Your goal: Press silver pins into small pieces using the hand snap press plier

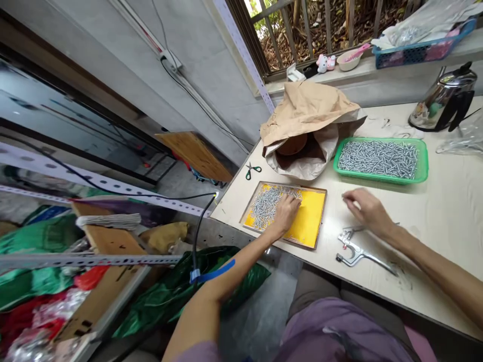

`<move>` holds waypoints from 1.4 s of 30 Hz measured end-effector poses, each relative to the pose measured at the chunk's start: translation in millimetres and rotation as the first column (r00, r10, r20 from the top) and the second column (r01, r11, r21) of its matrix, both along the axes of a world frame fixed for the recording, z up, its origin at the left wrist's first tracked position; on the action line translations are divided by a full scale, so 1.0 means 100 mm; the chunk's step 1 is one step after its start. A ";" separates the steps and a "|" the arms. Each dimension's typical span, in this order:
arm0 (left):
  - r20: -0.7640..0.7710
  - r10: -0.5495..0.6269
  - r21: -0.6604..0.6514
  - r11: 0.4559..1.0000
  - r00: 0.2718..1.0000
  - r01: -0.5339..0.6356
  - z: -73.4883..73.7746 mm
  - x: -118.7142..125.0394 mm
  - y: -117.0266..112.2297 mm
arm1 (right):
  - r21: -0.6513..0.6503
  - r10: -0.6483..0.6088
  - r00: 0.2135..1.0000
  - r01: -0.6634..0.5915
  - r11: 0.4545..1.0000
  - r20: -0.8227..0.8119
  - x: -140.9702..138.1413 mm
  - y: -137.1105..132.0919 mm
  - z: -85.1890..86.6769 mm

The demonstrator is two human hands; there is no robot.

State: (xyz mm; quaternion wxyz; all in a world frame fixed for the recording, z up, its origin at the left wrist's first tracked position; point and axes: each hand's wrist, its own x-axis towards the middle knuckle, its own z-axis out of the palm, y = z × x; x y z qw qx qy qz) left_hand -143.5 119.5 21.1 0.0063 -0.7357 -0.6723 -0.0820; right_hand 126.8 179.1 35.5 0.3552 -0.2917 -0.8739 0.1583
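My left hand (pixel 287 215) is over a shallow wooden-rimmed tray (pixel 312 213) with a yellow bottom, its fingers curled down at the edge of a heap of small silver metal pieces (pixel 266 205). What those fingers hold, if anything, is hidden. To the right of the tray, my right hand (pixel 366 207) hangs above the table with thumb and fingers drawn together, somewhat blurred. Any small thing in that pinch cannot be made out. Just below it lies a silver plier-like hand tool (pixel 354 255). Many similar metal pieces fill a green plastic basket (pixel 423 163) farther back.
A brown paper sack (pixel 309 108) gapes open behind the tray, beside small green-handled scissors (pixel 252 171). At the back right stands a metal kettle (pixel 439 103). The pale table (pixel 449 226) ends at my lap. A black cable (pixel 195 231) hangs from a perforated rail at left.
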 end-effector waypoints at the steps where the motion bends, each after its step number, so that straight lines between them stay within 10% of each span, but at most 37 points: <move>1: -0.038 -0.016 -0.046 0.999 0.999 0.014 -0.01 -0.05 0.08 | -0.002 -0.081 0.996 0.081 0.997 -0.022 0.02 0.17 0.09; 8: -0.098 -0.135 -0.149 0.982 0.986 0.119 -0.18 -0.17 0.24 | 0.032 -0.275 0.960 0.277 0.960 -0.048 0.22 0.90 0.38; 15: -0.067 -0.130 -0.113 0.986 0.989 0.121 -0.16 -0.22 0.34 | -0.060 -0.068 0.994 0.074 0.996 0.085 0.48 0.06 0.21; 20: 0.315 0.082 -0.129 0.991 0.945 -0.043 0.13 0.11 0.17 | -0.221 0.061 0.950 0.009 0.975 0.305 0.71 -0.67 -0.08; 23: 0.640 0.322 -0.441 0.897 0.697 -0.010 0.23 0.53 -0.13 | -0.250 0.059 0.907 0.052 0.967 0.416 0.80 -0.95 -0.21; 27: 0.640 0.616 -0.731 0.673 0.459 0.118 0.24 1.04 -0.50 | -0.232 0.018 0.860 0.118 0.966 0.511 0.83 -1.12 -0.31; 42: 0.472 0.747 -0.829 0.557 0.469 -0.055 0.14 1.38 -0.59 | -0.227 -0.020 0.869 0.152 0.962 0.495 0.83 -1.18 -0.36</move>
